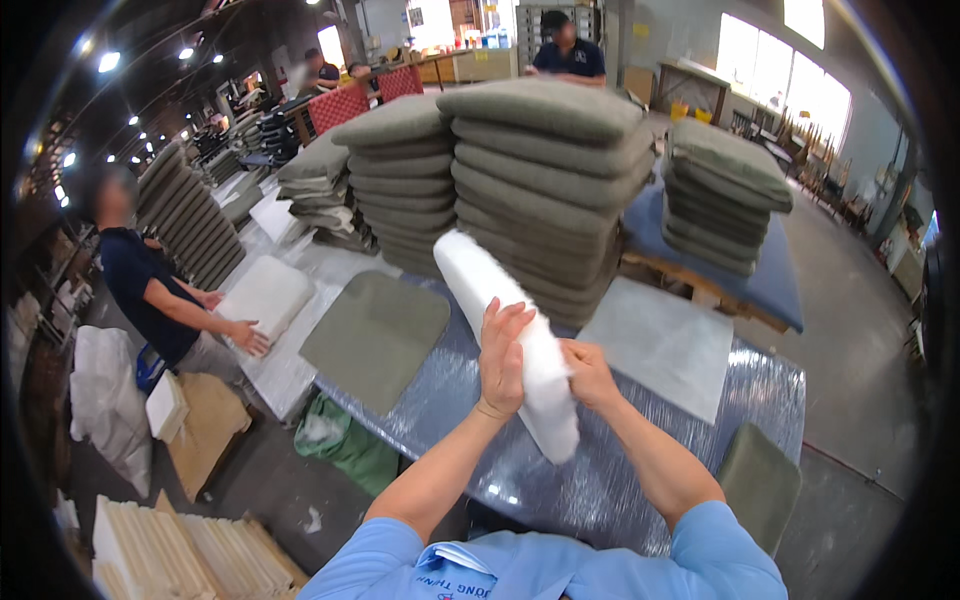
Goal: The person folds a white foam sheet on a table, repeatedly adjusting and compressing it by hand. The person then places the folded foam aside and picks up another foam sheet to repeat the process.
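A thick white fluffy cushion pad (541,367) stands tilted on its edge in front of me, above the plastic-wrapped blue table. My left hand (503,362) lies against its left face, palm to the pad and fingers stretched out. On the pad's right side, my right hand (589,375) is closed on the edge, slightly blurred. To the left of the pad lies a flat grey-green cushion cover (377,340). A pale translucent sheet (657,345) rests to the right.
Tall stacks of grey-green cushions (545,170) line the table's far side, with another stack (722,200) on a blue surface at right. A co-worker (150,290) at left handles a white pad (265,300). Foam slabs (170,555) stand at lower left.
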`<action>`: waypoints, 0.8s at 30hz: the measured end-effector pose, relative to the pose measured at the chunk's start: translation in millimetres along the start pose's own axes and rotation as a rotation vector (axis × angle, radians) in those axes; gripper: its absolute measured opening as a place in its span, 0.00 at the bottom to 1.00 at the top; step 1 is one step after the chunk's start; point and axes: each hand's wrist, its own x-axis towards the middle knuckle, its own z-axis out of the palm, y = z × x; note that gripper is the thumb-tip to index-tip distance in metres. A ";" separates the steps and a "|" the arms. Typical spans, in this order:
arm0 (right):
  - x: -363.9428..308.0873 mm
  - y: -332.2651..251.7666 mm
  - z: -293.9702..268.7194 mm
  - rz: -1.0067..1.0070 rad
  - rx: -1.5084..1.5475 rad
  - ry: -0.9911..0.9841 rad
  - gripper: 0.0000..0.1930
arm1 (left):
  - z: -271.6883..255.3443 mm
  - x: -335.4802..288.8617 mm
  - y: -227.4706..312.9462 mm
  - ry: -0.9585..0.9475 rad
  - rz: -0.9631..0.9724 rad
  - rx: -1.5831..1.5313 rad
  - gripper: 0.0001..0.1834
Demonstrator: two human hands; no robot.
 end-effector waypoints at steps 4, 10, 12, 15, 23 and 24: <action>-54.9 66.8 1.3 0.276 0.145 -0.024 0.16 | 7.0 -83.7 13.9 -0.149 -0.021 0.287 0.17; -70.0 60.7 0.4 0.173 0.169 -0.048 0.18 | -5.3 -75.0 21.6 -0.192 -0.140 0.451 0.16; -82.2 56.8 -12.6 0.077 0.010 0.002 0.18 | 0.5 -68.8 24.2 -0.248 -0.134 0.517 0.15; -95.8 50.1 -15.5 -0.194 -0.250 0.022 0.16 | 4.8 -64.2 22.5 -0.288 -0.124 0.593 0.14; -74.5 45.5 -13.8 -0.325 -0.503 -0.033 0.19 | 23.1 -51.5 19.2 -0.330 -0.166 0.601 0.14; -70.8 48.7 -14.5 -0.302 -0.463 -0.021 0.19 | 18.7 -47.9 20.2 -0.382 -0.152 0.536 0.17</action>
